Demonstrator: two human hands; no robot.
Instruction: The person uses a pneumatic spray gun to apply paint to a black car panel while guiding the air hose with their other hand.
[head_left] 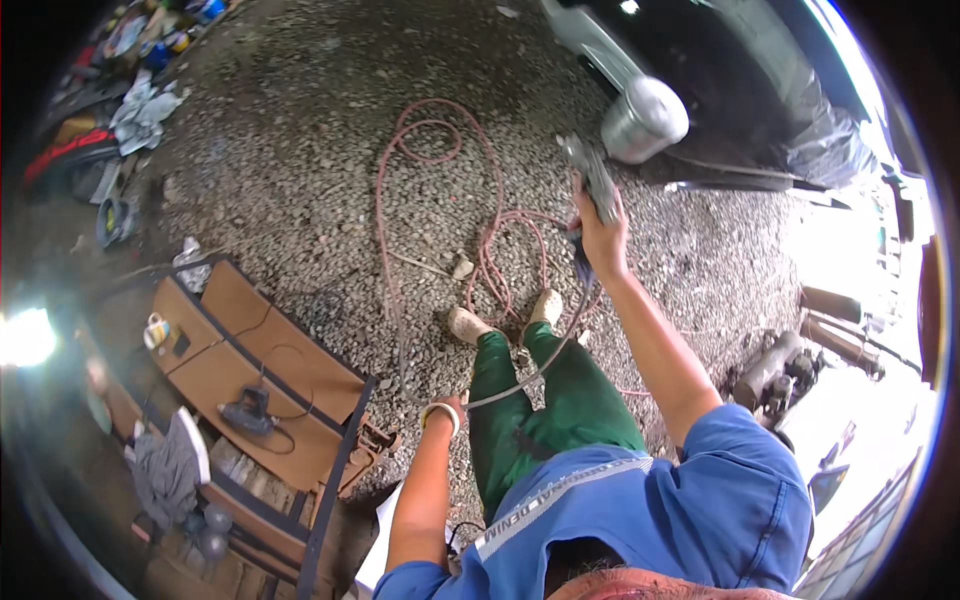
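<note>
My right hand [604, 240] is wrapped round the grip of a grey metal spray gun [598, 186], held out over the gravel near the vehicle. A silver cup [643, 122] sits beside the gun's front end and seems to belong to it. From below that hand an air hose [548, 362] curves down to my left hand [453, 406], which is closed round it in front of my thighs. A pale band circles my left wrist. Past the left hand the hose runs on and lies in reddish loops [436, 102] on the ground.
A dark vehicle [740, 90], partly under black plastic sheeting, stands at the far right. Brown panels in a dark frame [250, 375] lie at left, with a dark power tool [250, 410] on them. Clutter [140, 115] lies far left; a cylindrical machine [768, 368] sits at right.
</note>
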